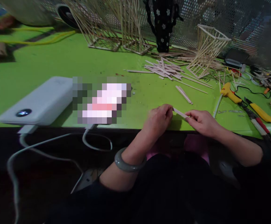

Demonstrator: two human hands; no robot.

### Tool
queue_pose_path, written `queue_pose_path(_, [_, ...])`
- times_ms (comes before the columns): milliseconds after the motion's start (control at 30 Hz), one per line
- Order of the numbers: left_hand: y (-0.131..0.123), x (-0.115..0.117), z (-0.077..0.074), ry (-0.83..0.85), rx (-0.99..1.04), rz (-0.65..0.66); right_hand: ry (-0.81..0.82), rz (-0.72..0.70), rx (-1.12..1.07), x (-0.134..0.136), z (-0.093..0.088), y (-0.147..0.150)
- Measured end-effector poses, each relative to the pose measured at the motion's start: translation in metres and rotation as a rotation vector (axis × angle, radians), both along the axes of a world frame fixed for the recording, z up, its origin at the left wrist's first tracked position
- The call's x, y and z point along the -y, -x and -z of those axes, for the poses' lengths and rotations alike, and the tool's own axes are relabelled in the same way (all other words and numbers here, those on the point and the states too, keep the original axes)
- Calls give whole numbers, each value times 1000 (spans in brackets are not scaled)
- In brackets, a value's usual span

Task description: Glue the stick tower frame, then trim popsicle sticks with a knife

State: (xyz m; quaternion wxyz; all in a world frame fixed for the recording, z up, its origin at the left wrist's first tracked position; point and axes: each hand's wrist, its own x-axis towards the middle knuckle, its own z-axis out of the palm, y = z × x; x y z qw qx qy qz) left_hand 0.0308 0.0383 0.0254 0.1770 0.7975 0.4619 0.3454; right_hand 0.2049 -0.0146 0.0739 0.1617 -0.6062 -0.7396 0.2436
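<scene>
- At the near edge of the surface (46, 62), right of its middle, a person's two hands are apart from each other, joined only by a pale flat stick (180, 113) that spans the gap between them.
- The left hand (158, 119) has its fingers curled closed on one end of the stick; a grey-green bangle (129, 161) circles that forearm.
- The right hand (202, 123) pinches the other end between thumb and fingers.
- Just beyond the stick, a small bundle of sticks (184, 95) lies flat; farther toward the far edge is a loose pile of flat sticks (164, 70).
- Near the far edge, right of the pile, stands a twisted stick tower (206, 51); taller stick frames (132, 31) stand along that edge to the left, with a black flowered item (162, 31) between.
- Toward the near right corner lie a yellow glue gun (231, 92), a yellow-handled cutter (261, 112) and a red-and-white-handled tool (258, 123) that juts past the near edge.
- Along the near edge at left, a white power bank (46, 99) lies beside a device with a pixelated screen (102, 104), cables hanging from both.
</scene>
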Motion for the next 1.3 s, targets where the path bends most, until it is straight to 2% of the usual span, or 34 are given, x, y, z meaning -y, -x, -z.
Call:
queue_pose_path(67, [-1, -1, 0, 31, 60, -24, -12, 10, -23, 0, 2, 1])
queue_pose_path(133, [-1, -3, -1, 146, 204, -20, 9, 36, -88, -1, 5, 1])
queue_pose_path(267, [-2, -10, 0, 512, 617, 76, 95, 80, -323, -6, 14, 2])
queue_pose_path(367, [-2, -13, 0, 632, 751, 169, 84, 47, -389, -12, 21, 9])
queue_pose_path(500, [0, -11, -3, 681, 855, 233, 30, -17, -229, -16, 21, 24])
queue_pose_path(633, [2, -8, -11, 835, 1030, 111, -51, -79, 103, -17, 12, 22])
queue_pose_path(733, [-1, -4, -15, 896, 1072, 37, -139, 61, 266, -21, 7, -10])
queue_pose_path(900, [-14, 6, -14, 873, 1092, 93, -340, 496, 465, -16, -1, -115])
queue_pose_path(1000, [-21, 9, -15, 868, 1102, 95, -196, 736, 651, 5, -10, -176])
queue_pose_path(1067, [-26, 9, -17, 881, 1088, 87, -33, 790, 740, 22, -15, -204])
queue_pose_path(1167, [-30, 8, -19, 882, 1075, 79, 114, 834, 791, 39, -19, -227])
queue_pose_path(1300, [-34, 5, -17, 872, 1056, 83, 169, 847, 825, 34, -15, -243])
